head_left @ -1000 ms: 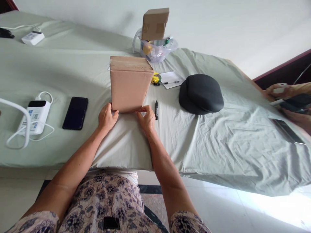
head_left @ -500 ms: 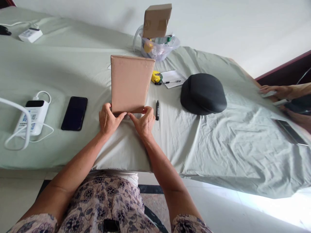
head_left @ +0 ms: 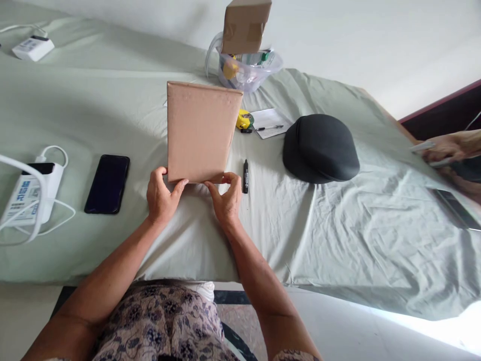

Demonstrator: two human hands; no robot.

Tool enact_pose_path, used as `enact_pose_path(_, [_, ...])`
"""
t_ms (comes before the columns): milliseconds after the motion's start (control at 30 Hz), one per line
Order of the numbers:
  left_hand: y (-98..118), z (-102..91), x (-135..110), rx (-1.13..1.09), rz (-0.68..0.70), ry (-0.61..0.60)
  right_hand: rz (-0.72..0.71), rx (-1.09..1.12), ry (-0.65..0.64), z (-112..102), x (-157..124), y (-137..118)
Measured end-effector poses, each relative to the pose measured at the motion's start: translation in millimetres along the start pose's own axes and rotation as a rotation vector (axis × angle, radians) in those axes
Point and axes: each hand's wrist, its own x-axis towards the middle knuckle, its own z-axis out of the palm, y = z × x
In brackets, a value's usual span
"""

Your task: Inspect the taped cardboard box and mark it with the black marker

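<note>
A brown cardboard box (head_left: 201, 133) stands upright before me on the green-grey cloth. My left hand (head_left: 161, 196) grips its lower left corner, thumb along the bottom edge. At the lower right corner, my right hand (head_left: 226, 198) holds it the same way. The fingertips behind the box are hidden. Just right of my right hand lies a black marker (head_left: 245, 176). Beyond it are a yellow tape measure (head_left: 245, 119) and a white notepad (head_left: 268, 119) with a pen (head_left: 269, 128) on it.
A black smartphone (head_left: 107, 184) and a white charger (head_left: 35, 193) with cables lie left. Behind stands a clear plastic basket (head_left: 250, 74) with another cardboard box (head_left: 246, 31) on top. A black case (head_left: 321, 148) sits right. Another person's hand (head_left: 449, 148) is at the far right.
The box appears slightly larger and its lower edge sits lower in view. My thumbs have moved a little farther apart. The whole view has shifted slightly.
</note>
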Motion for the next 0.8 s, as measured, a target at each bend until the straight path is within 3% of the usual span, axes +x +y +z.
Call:
enact_pose_path(233, [6.1, -6.7, 1.5, -0.052, 0.174, 0.135, -0.097, 0.081, 0.027, -13.5, 5.3, -6.2])
enact_pose_path(400, [13.2, -13.9, 3.5, -0.072, 0.261, 0.160, -0.114, 0.114, 0.090, -20.3, 5.6, -10.1])
enact_pose_path(667, [13.9, -16.3, 4.9, -0.120, 0.140, 0.098, 0.046, 0.204, 0.042, -18.8, 4.0, -5.1])
enact_pose_path(800, [9.8, -14.0, 4.4, -0.206, 0.043, 0.052, 0.051, 0.244, 0.005, -15.2, 4.2, 4.3])
